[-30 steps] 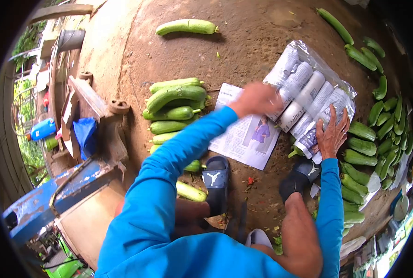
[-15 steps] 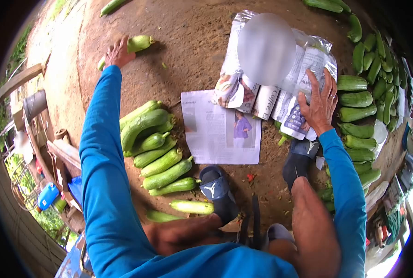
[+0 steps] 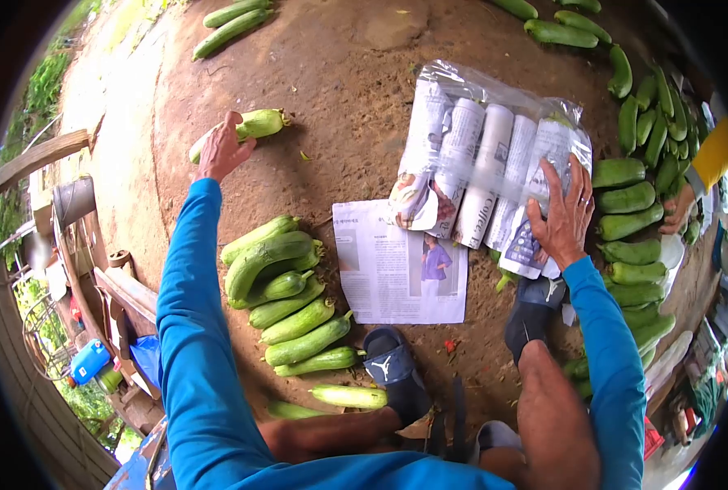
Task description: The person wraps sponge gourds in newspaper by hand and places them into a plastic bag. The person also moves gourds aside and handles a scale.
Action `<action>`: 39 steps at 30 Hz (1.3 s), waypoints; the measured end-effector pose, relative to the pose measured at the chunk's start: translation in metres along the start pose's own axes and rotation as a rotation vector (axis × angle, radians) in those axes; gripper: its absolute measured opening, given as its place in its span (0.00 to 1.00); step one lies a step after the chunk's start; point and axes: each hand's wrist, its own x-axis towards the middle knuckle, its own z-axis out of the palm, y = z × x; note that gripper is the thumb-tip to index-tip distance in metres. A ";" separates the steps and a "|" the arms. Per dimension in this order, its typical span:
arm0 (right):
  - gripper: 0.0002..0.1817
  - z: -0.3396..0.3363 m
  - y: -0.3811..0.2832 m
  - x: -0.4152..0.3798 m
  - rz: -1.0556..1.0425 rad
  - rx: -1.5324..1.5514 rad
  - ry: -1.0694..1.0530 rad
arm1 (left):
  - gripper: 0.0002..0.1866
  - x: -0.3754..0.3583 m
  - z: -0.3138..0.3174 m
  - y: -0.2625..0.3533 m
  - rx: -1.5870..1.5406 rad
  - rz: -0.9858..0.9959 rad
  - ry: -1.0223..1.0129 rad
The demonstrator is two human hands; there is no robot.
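Note:
My left hand (image 3: 225,150) is at far left, its fingers curled over the middle of a pale green zucchini (image 3: 262,123), whose two ends show on either side. My right hand (image 3: 564,208) lies spread and flat on the rightmost newspaper-wrapped roll (image 3: 535,245). Several such rolls lie side by side under a clear plastic bag (image 3: 531,102). A green stem end pokes out below the rightmost roll. Beside the bundle, a flat newspaper sheet (image 3: 380,286) lies on the dirt, its upper right corner under the bundle.
Several zucchinis (image 3: 299,318) are lined up by my left foot. More zucchinis (image 3: 625,196) are piled at right, where another person's hand (image 3: 681,208) in a yellow sleeve (image 3: 715,155) reaches in. Two zucchinis (image 3: 232,28) lie at the top left. My sandalled feet (image 3: 392,367) flank the newspaper.
The view has shifted, so the ground things sit lower. My left hand's fingers have drawn in over the zucchini. The other person's hand and yellow sleeve have come into view at right.

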 end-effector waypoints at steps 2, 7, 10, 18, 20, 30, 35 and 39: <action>0.40 -0.001 0.002 -0.005 0.014 -0.009 -0.024 | 0.37 0.001 0.011 -0.007 0.005 0.056 0.033; 0.40 0.003 0.002 -0.002 -0.035 0.009 0.017 | 0.43 0.020 0.024 -0.018 0.438 -0.059 0.282; 0.39 0.002 0.002 -0.004 -0.012 -0.009 -0.009 | 0.37 0.033 0.020 -0.019 0.567 0.048 0.332; 0.38 0.010 0.009 -0.008 -0.036 0.032 0.033 | 0.39 0.007 0.024 -0.081 0.298 0.295 0.138; 0.37 0.015 0.011 -0.006 -0.045 0.046 0.052 | 0.40 -0.003 0.023 -0.054 0.381 0.163 0.091; 0.34 0.013 0.012 -0.008 -0.106 -0.009 0.088 | 0.35 -0.073 -0.001 -0.006 0.589 0.171 0.217; 0.37 0.019 0.028 -0.004 -0.140 0.000 0.015 | 0.37 -0.144 -0.055 0.025 0.158 0.239 0.144; 0.36 -0.014 0.008 0.006 -0.314 -0.231 0.032 | 0.37 -0.220 -0.043 0.062 0.108 0.275 0.097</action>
